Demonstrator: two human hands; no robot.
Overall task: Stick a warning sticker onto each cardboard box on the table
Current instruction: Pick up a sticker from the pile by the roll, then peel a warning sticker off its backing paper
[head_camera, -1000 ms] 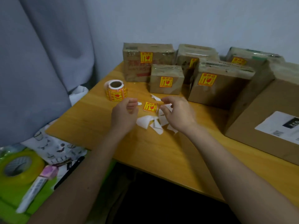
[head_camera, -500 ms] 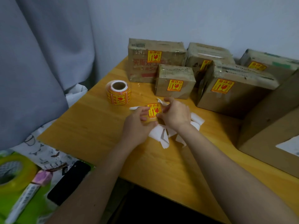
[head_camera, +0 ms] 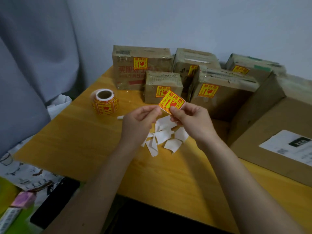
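Note:
A yellow and red warning sticker (head_camera: 171, 102) is held up above the wooden table (head_camera: 81, 141). My left hand (head_camera: 138, 122) pinches its lower left corner and my right hand (head_camera: 189, 123) pinches its lower edge. Behind it stand several cardboard boxes, each with a sticker on its front: a wide one (head_camera: 128, 70), a small one (head_camera: 152, 92), a middle one (head_camera: 224, 98) and two at the back. A large box (head_camera: 273, 125) at the right shows a white shipping label and no warning sticker. The sticker roll (head_camera: 105, 101) stands at the left.
Several white backing-paper scraps (head_camera: 164, 137) lie under my hands. A grey curtain (head_camera: 25, 65) hangs at the left. Below the table's left edge lie a dark phone (head_camera: 54, 200), patterned paper and a green object.
My hands picked the sticker up from the table and raised it in front of the small box. The camera view moved closer and a little to the left.

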